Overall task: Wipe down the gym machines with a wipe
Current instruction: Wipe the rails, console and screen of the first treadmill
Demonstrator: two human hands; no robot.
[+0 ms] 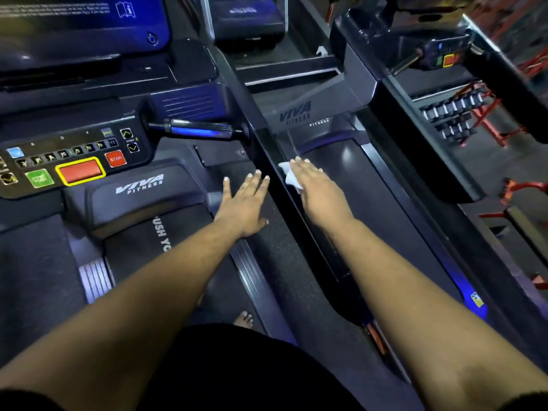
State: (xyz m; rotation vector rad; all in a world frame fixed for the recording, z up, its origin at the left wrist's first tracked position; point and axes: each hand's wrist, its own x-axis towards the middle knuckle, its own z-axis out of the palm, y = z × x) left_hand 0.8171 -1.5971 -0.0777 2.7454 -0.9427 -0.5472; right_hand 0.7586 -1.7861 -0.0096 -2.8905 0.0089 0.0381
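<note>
I stand on a black treadmill whose control console sits at the left. Its long dark side handrail runs diagonally through the middle of the view. My right hand lies flat with straight fingers on a white wipe, pressing it against the rail's right side. My left hand is stretched out with fingers straight and spread, just left of the rail, holding nothing.
A short chrome grip bar juts out beside the console. A second treadmill with its belt lies to the right. A rack of dumbbells on a red frame stands at the far right. My bare foot shows below.
</note>
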